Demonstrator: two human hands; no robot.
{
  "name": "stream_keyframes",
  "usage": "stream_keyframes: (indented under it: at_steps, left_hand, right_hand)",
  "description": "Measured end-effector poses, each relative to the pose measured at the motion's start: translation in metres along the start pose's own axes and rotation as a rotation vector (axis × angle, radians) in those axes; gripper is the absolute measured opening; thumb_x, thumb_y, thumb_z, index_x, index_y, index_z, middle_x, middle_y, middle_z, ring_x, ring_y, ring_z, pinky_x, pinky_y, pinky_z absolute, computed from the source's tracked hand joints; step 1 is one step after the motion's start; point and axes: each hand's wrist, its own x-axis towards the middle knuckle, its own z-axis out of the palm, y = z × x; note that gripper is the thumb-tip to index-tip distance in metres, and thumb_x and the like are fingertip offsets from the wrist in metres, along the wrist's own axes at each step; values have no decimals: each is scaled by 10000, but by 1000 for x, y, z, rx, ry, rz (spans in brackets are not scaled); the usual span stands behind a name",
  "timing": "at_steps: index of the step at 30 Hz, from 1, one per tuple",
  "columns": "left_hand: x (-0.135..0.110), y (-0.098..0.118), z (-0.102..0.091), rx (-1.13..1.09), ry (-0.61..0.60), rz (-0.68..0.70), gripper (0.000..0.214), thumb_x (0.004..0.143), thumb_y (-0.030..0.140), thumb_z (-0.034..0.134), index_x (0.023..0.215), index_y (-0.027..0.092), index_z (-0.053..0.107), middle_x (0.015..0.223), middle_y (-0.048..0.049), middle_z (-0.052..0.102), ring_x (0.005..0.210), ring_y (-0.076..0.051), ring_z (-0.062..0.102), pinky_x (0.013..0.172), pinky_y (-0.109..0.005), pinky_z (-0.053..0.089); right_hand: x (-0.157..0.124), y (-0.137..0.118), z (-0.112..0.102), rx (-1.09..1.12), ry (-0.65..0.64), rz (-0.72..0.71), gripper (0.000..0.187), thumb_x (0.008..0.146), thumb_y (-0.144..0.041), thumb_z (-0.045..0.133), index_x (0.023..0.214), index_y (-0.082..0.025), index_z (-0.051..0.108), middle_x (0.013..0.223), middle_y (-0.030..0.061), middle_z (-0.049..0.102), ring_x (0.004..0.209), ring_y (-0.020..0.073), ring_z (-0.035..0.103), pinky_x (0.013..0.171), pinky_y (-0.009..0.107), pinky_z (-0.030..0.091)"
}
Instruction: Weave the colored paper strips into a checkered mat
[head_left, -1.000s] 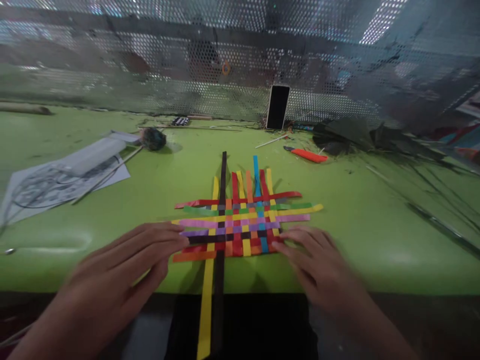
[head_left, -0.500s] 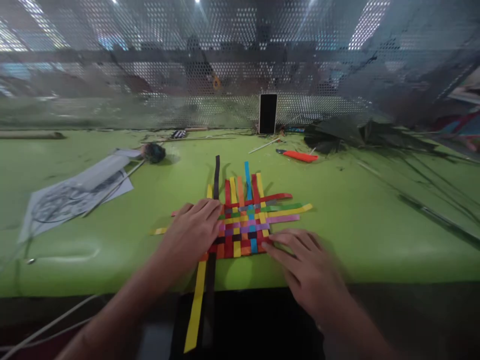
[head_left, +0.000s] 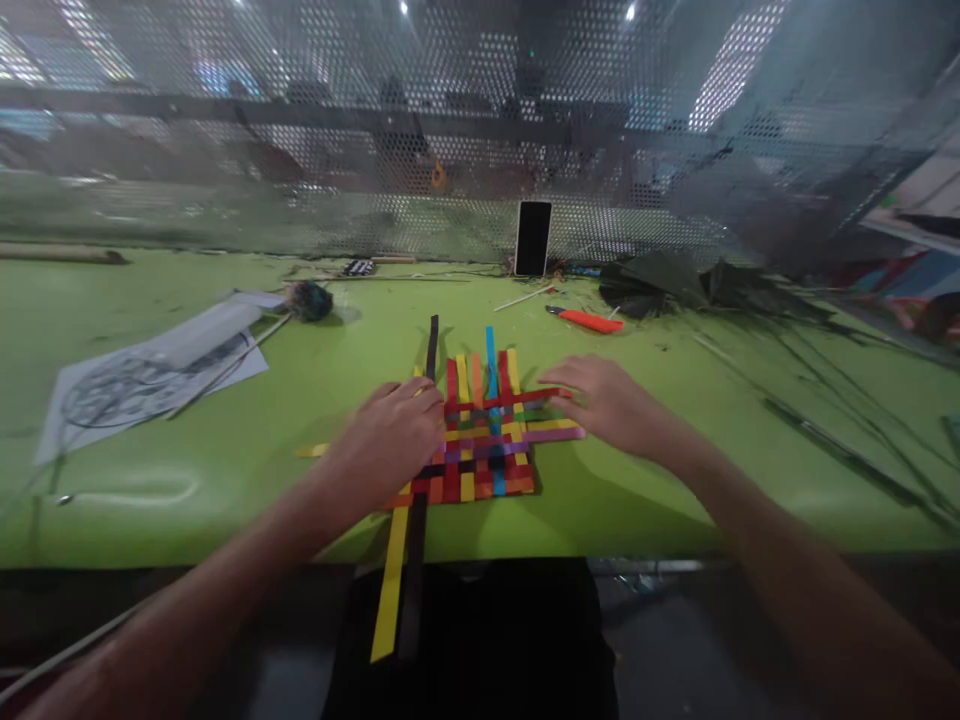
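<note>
A small woven mat (head_left: 467, 465) of coloured strips, mostly red, yellow, orange, blue, purple and black, lies near the table's front edge. My left hand (head_left: 401, 430) covers its left side, fingers closed together and pressing on the strips; its fingertips partly hide what they grip. At the right side, my right hand (head_left: 611, 400) has its thumb and fingers closed around the end of a red strip (head_left: 532, 398). Below that hand a purple strip (head_left: 559, 435) sticks out loose. A long yellow strip (head_left: 390, 590) and a black strip (head_left: 413, 590) hang over the front edge.
Behind the mat lie an orange-handled knife (head_left: 591, 321) and a thin white stick (head_left: 523, 298). A phone (head_left: 533, 238) leans on the perforated screen. Dark leaves (head_left: 675, 285) spread at the back right. On the left are printed paper (head_left: 97, 400) and a dark ball (head_left: 309, 300).
My right hand has moved away from the mat's lower right corner, up to the red strip's end. My left hand stays on the mat's left side. The view has shifted slightly.
</note>
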Motion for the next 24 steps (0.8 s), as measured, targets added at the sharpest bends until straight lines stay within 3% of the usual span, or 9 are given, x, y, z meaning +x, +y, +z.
stream_keyframes:
  at_steps: [3,6,10,17,20,24]
  left_hand:
    - [11,15,-3,-80,-12,-54,277,1019,293,547,1180,122,694,1215,-137,693,1096,-274,634,948,-438,532]
    - [22,33,-2,-126,-30,-62,404,1012,384,565,1293,99,619,1255,-160,660,1146,-304,600,953,-458,528]
    - [29,43,1,-115,-45,-65,402,1021,370,529,1321,106,574,1270,-154,625,1166,-314,563,981,-483,500]
    - [29,39,6,-124,-48,-67,284,974,263,536,1200,102,599,1207,-144,605,1140,-312,535,965,-478,472]
    - [29,39,8,-137,-23,-59,294,990,294,534,1213,112,592,1209,-139,596,1134,-305,531,955,-467,469]
    - [29,37,12,-145,35,17,356,1047,362,473,1318,148,559,1284,-135,575,1171,-299,514,964,-454,461]
  right_hand:
    - [21,2,11,-56,-102,-7,332,989,-427,601,1176,-185,730,1113,122,739,1017,279,661,881,415,491]
    - [20,-8,26,-153,-82,2,425,988,-520,565,1184,-174,716,1142,145,717,1034,296,643,887,430,480]
    - [7,-17,40,-238,-26,6,362,1024,-447,512,1184,-180,697,1131,151,700,1058,309,613,890,456,471]
    - [5,-18,47,-220,5,-24,327,1035,-406,493,1147,-171,691,1089,144,708,1017,295,610,884,448,474]
    - [5,-14,40,-140,44,63,320,1009,-395,548,1176,-161,689,1101,153,714,1043,313,632,911,473,497]
    - [4,-1,29,133,63,224,254,948,-250,625,1171,-159,707,1107,134,738,992,276,692,901,434,553]
